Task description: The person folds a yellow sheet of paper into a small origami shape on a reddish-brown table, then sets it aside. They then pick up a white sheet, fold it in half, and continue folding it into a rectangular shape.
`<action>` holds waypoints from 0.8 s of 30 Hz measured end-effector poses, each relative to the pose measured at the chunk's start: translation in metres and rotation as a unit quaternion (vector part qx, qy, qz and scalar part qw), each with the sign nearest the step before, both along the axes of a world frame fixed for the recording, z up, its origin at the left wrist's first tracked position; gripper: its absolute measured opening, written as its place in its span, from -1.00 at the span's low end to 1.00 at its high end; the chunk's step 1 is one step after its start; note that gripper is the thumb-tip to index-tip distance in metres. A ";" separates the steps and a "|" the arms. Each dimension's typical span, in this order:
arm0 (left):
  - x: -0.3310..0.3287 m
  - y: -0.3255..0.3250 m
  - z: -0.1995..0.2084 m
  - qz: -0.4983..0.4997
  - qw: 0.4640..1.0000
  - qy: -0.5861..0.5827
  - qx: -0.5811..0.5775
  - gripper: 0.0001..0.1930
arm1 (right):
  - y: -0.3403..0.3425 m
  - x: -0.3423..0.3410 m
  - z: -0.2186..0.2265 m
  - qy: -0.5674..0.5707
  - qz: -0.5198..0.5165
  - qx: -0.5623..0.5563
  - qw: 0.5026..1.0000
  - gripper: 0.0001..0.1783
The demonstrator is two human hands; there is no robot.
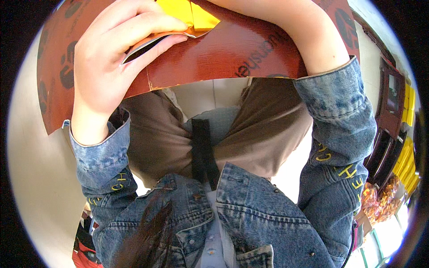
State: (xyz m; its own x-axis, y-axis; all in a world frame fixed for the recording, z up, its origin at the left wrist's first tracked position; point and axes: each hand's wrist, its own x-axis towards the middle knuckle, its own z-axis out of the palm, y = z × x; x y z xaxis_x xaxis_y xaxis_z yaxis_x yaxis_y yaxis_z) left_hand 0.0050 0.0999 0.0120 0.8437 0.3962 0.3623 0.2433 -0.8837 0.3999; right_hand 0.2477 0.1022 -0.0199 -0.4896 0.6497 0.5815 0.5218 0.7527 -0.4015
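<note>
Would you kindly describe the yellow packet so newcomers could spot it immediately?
Find the red-brown board along the picture's top edge, then the left hand over it. That hand pinches the packet, whose bright yellow stands out from the duller board.

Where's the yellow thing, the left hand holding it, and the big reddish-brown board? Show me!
Yellow thing point(203, 18): head view, on its bright yellow face.
Left hand point(103, 61): head view, on its back.
Reddish-brown board point(199, 62): head view, bare surface by its near edge.

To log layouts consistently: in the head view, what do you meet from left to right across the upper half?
Left hand, yellow piece it holds, right forearm, reddish-brown furniture-like object, yellow stack near the rim.
</note>
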 end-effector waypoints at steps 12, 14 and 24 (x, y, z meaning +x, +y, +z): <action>0.010 -0.012 0.013 0.007 0.987 0.048 0.153 -0.79 | -0.001 0.001 -0.001 -0.044 -0.052 0.004 0.998 -0.66; 0.008 -0.009 0.014 0.007 0.991 0.042 0.126 -0.80 | -0.002 0.003 0.000 -0.034 -0.048 0.004 0.998 -0.67; 0.010 -0.006 0.003 0.038 0.999 0.016 0.034 -0.70 | -0.007 0.002 0.013 -0.020 -0.044 -0.025 0.999 -0.70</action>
State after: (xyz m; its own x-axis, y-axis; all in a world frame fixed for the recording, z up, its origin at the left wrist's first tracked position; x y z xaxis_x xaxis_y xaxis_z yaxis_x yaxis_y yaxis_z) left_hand 0.0147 0.0941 0.0148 0.8241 0.4344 0.3636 0.3224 -0.8874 0.3295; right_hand 0.2501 0.0951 -0.0071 -0.4520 0.7188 0.5282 0.6006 0.6831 -0.4156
